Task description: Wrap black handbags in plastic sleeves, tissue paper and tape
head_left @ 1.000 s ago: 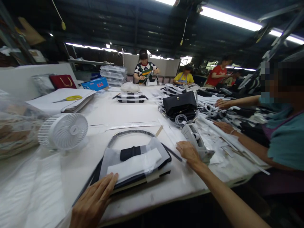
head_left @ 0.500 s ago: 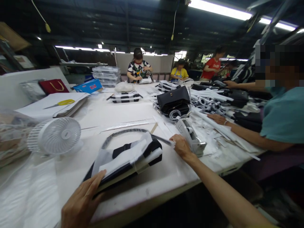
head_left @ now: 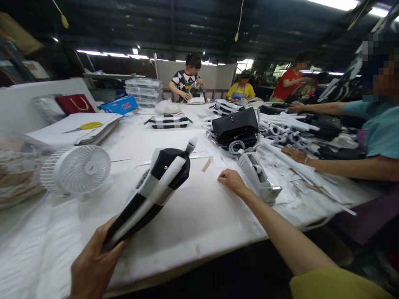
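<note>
A black bag (head_left: pixel 168 182) wrapped with white strips is tilted up on its narrow side over the white table. My left hand (head_left: pixel 96 253) grips its near end, thumb on one side and fingers on the other. At the bag's far end a wrapped strap end sticks up. To the right, my right hand (head_left: pixel 231 181) is away from the bag, its fingers curled together beside a grey tape dispenser (head_left: pixel 260 178). Whatever those fingertips hold, if anything, is too small to make out. A small beige strip (head_left: pixel 206 165) lies between the bag and that hand.
A white fan (head_left: pixel 84 168) and yellow-handled scissors (head_left: pixel 85 126) are at left. Behind the dispenser lies another black bag (head_left: pixel 235 124), near many white rolls and strips. A person in teal (head_left: pixel 383 133) reaches in from the right; others work farther back.
The bag has been turned up onto its side, with my left hand now wrapped around its end. The strap is no longer by my right hand, which has moved slightly left and up.
</note>
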Tool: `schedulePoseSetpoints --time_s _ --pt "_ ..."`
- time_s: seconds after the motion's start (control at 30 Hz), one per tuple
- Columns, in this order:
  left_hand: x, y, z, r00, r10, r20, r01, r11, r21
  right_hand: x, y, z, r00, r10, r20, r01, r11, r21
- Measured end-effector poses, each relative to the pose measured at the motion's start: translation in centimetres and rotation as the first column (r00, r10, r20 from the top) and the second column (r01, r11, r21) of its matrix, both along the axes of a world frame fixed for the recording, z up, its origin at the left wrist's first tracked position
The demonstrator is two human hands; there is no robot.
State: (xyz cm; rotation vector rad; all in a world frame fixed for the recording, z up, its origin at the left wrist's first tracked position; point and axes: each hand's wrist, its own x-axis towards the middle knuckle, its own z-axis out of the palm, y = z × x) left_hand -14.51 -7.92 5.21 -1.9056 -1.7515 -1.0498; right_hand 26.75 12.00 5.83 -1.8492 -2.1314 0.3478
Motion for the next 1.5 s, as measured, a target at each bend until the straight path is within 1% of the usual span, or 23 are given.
schedulePoseSetpoints --time_s 0.1,0.2,0.3,0.47,0.57,0.67,0.73,0.8,0.87,0.9,0.97,1.0,1.03,1.07,1.13,1.17,1.2,1.23,1.3,1.37,1.4,1.43,1.5 --pt "0.4 0.0 0.0 0.997 0.073 0.029 -0.072 0.996 -0.046 0.9 0.3 0.3 0.998 -0.008 -0.057 0.006 0.999 -0.045" --pt "0.8 -0.1 0.1 0.998 0.045 0.052 -0.041 0.997 -0.068 1.6 0.0 1.0 0.995 0.006 -0.104 -0.017 0.994 -0.105" --pt "1.0 -0.3 0.1 0.996 0.049 0.079 -0.042 0.995 -0.096 1.8 -1.4 1.4 0.991 0.024 -0.133 -0.039 0.993 -0.111" --pt "1.0 -0.3 0.0 0.991 0.043 0.124 -0.031 0.995 -0.099 1.4 -4.4 0.3 0.983 0.015 -0.183 -0.019 1.000 -0.021" --pt "1.1 -0.2 0.0 0.992 0.007 0.128 0.003 0.997 -0.080 1.6 -4.6 -0.1 0.964 -0.025 -0.264 0.021 1.000 -0.019" --pt "1.2 -0.1 0.0 0.992 -0.003 0.128 0.011 0.998 -0.062 1.7 -4.2 0.8 0.932 -0.062 -0.357 0.049 0.998 -0.047" --pt "1.2 -0.1 0.0 0.991 -0.007 0.135 0.015 0.998 -0.058 0.9 -4.5 1.8 0.911 -0.051 -0.409 0.035 0.998 -0.046" --pt "1.3 -0.1 0.1 0.987 -0.008 0.160 0.018 0.998 -0.063 -1.0 -5.8 2.7 0.887 0.031 -0.461 -0.050 0.998 -0.030" --pt "1.4 -0.2 0.2 0.979 -0.005 0.202 0.020 0.997 -0.070 -3.6 -7.9 3.2 0.845 0.165 -0.509 -0.209 0.978 -0.029" --pt "1.4 -0.2 0.2 0.974 -0.001 0.225 0.020 0.997 -0.080 -4.9 -9.0 3.2 0.817 0.242 -0.524 -0.310 0.950 -0.044" --pt "1.5 -0.3 0.3 0.963 0.007 0.270 0.022 0.994 -0.103 -7.1 -11.1 2.9 0.749 0.396 -0.532 -0.518 0.850 -0.095" --pt "1.5 -0.3 0.4 0.957 0.012 0.291 0.022 0.993 -0.112 -7.8 -11.9 2.5 0.720 0.456 -0.524 -0.591 0.798 -0.118" --pt "1.6 -0.4 0.4 0.950 0.018 0.311 0.020 0.993 -0.120 -8.3 -12.4 2.0 0.705 0.495 -0.508 -0.628 0.768 -0.123" --pt "1.6 -0.4 0.5 0.944 0.024 0.330 0.018 0.992 -0.124 -8.5 -12.6 1.4 0.716 0.511 -0.476 -0.624 0.774 -0.107" --pt "1.7 -0.5 0.5 0.931 0.032 0.365 0.016 0.992 -0.128 -8.5 -12.4 -0.1 0.822 0.455 -0.343 -0.494 0.869 -0.031" --pt "1.7 -0.5 0.5 0.925 0.035 0.379 0.017 0.991 -0.132 -8.4 -12.1 -1.0 0.884 0.395 -0.249 -0.405 0.914 0.012" --pt "1.6 -0.5 0.4 0.919 0.038 0.393 0.016 0.991 -0.134 -8.4 -11.8 -1.9 0.931 0.335 -0.147 -0.332 0.942 0.045" --pt "1.6 -0.5 0.3 0.914 0.042 0.403 0.015 0.991 -0.136 -8.6 -11.4 -2.7 0.956 0.290 -0.049 -0.287 0.956 0.062" --pt "1.6 -0.5 0.1 0.908 0.047 0.417 0.014 0.990 -0.140 -9.6 -10.4 -3.8 0.961 0.263 0.090 -0.269 0.961 0.060" --pt "1.5 -0.6 -0.2 0.903 0.049 0.427 0.014 0.990 -0.144 -11.4 -9.1 -3.9 0.940 0.312 0.139 -0.323 0.944 0.064" --pt "1.5 -0.6 -0.2 0.900 0.050 0.432 0.015 0.989 -0.147 -12.5 -8.2 -3.6 0.921 0.364 0.136 -0.376 0.924 0.075" --pt "1.5 -0.6 -0.3 0.897 0.053 0.438 0.015 0.989 -0.149 -13.7 -7.3 -3.2 0.892 0.436 0.122 -0.447 0.890 0.087" --pt "1.6 -0.7 -0.4 0.889 0.064 0.454 0.009 0.988 -0.156 -16.1 -5.3 -1.9 0.785 0.614 0.078 -0.619 0.777 0.113"
